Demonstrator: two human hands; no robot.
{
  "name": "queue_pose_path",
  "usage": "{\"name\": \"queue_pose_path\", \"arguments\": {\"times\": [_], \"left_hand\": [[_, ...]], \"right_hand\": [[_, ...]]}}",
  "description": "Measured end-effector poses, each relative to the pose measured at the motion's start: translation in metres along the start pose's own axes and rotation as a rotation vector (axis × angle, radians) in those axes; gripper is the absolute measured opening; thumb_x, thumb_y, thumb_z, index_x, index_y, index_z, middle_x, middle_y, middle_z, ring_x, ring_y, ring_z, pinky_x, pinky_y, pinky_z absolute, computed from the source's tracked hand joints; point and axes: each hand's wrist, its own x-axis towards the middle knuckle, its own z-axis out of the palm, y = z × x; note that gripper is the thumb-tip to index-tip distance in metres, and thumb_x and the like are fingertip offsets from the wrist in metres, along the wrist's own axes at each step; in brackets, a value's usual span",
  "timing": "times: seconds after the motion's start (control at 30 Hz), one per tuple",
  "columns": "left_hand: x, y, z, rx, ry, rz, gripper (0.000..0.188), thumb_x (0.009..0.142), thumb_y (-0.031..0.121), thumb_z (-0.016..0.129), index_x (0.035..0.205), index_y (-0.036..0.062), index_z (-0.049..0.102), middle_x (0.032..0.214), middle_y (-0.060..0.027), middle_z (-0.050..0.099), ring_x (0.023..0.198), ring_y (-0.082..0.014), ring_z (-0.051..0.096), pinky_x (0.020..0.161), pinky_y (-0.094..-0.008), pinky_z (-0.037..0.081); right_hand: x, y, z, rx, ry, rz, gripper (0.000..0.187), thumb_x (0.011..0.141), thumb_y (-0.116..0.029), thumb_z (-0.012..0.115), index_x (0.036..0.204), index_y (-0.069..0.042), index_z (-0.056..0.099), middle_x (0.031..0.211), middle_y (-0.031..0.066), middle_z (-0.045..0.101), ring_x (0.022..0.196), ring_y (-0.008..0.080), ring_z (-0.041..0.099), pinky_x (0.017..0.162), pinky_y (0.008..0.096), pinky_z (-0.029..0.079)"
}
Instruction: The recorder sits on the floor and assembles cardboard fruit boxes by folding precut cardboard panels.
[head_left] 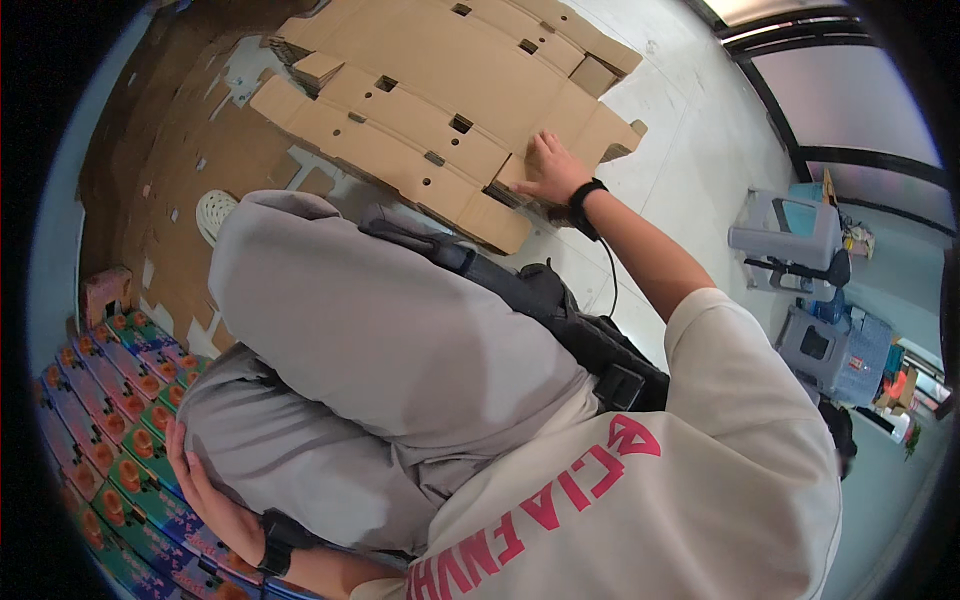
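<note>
On the pale floor (690, 130) ahead of you lies the cardboard (440, 70), flat brown sheets stacked in layers, with notched edges, rectangular slots and round holes. Your right hand (555, 172) rests spread on its near right part. Your left hand (205, 492) is beside your knee (225, 405); whether it grips anything, I cannot tell. Leftward lie worn brown sheeting (175, 265) and printed boxes (120, 440); grey stools (785, 230) stand right, near dark-framed windows (850, 100).

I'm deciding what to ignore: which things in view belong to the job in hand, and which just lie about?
In hand:
- stacked flat cardboard, under the right hand

Apparently lying about:
- grey plastic stool
- torn floor cardboard
- patterned boxes, perhaps
</note>
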Motion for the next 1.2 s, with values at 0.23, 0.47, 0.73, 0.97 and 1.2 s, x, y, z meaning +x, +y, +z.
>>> {"name": "queue_pose_path", "arguments": {"times": [0.23,0.47,0.73,0.97,1.2], "left_hand": [[-0.004,0.001,-0.003,0.005,-0.027,-0.026,0.041,0.111,0.021,0.049,0.145,0.0016,0.062,0.164,-0.0134,0.051,0.156,-0.0275,0.039,0.132,-0.0428,0.020],[-0.005,0.000,-0.001,-0.008,-0.003,-0.011,0.040,0.112,0.021,0.048,0.144,0.0019,0.063,0.163,-0.0140,0.051,0.155,-0.0277,0.041,0.131,-0.0429,0.022],[-0.008,-0.001,-0.004,-0.004,-0.002,0.017,0.038,0.110,0.019,0.049,0.141,0.0035,0.064,0.162,-0.0148,0.052,0.153,-0.0282,0.043,0.131,-0.0426,0.023],[-0.001,0.007,0.000,0.017,-0.014,-0.038,0.040,0.110,0.022,0.052,0.141,-0.0001,0.064,0.162,-0.0136,0.052,0.154,-0.0280,0.042,0.131,-0.0427,0.023],[0.004,0.022,0.006,0.065,-0.058,-0.080,0.039,0.111,0.022,0.052,0.141,-0.0003,0.064,0.162,-0.0144,0.051,0.154,-0.0275,0.042,0.130,-0.0431,0.024]], "right_hand": [[0.019,-0.043,0.010,-0.301,-0.075,0.269,0.140,0.064,-0.059,0.098,0.167,0.002,0.025,0.176,0.0268,0.022,0.164,0.0407,0.022,0.128,0.0573,0.032],[0.021,-0.058,0.012,-0.402,-0.077,0.331,0.136,0.067,-0.055,0.097,0.167,0.005,0.026,0.175,0.0286,0.023,0.163,0.0447,0.023,0.128,0.0614,0.028],[0.075,0.035,-0.027,0.054,-0.004,0.325,0.094,0.083,-0.057,0.085,0.151,-0.002,0.052,0.159,0.0180,0.048,0.148,0.0382,0.044,0.122,0.0457,0.044],[0.140,0.094,-0.054,-0.227,0.080,0.496,0.128,0.083,-0.082,0.073,0.168,0.001,0.027,0.179,0.0194,0.019,0.166,0.0338,0.017,0.132,0.0484,0.030],[0.170,0.135,-0.068,0.065,-0.073,0.554,0.103,0.090,-0.081,0.063,0.159,-0.006,0.049,0.167,0.0154,0.046,0.153,0.0329,0.046,0.121,0.0518,0.043]]}}
